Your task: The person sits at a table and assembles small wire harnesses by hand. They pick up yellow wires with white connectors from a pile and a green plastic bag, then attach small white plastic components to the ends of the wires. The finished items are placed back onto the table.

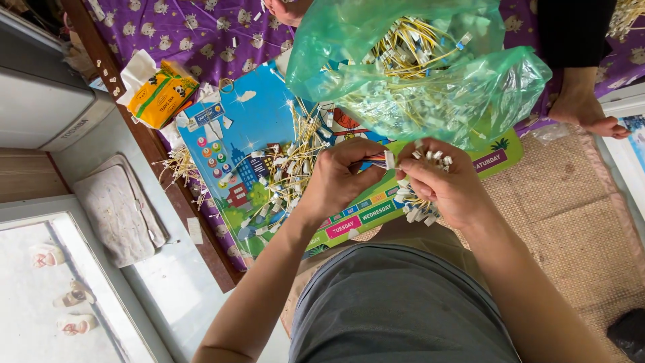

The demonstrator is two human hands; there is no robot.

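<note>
From the head camera, two hands work close together over one colourful picture board (232,128). There is one green plastic bag (430,74), just beyond the hands, stuffed with yellow wires and white connectors too many to count. One loose heap of wired connectors (285,178) lies on the board just left of the left hand, and a smaller scatter (183,168) sits at the board's far left edge.

The left hand (339,178) is curled, its fingers pinched shut on a small multicoloured wire lead with a white plug (384,160), held between the two hands. The right hand (440,181) is closed around a bunch of white connectors (430,158) whose yellow wires hang below the palm; its fingertips meet the left hand's at the plug. Both forearms come up from the bottom of the frame, bent inward.

Well left of the hands lies one yellow tissue pack (161,94) on a purple patterned cloth (195,30). To the right, a woven mat (564,202) spreads out, and another person's bare foot (591,114) rests beyond the right hand, beside the bag.
</note>
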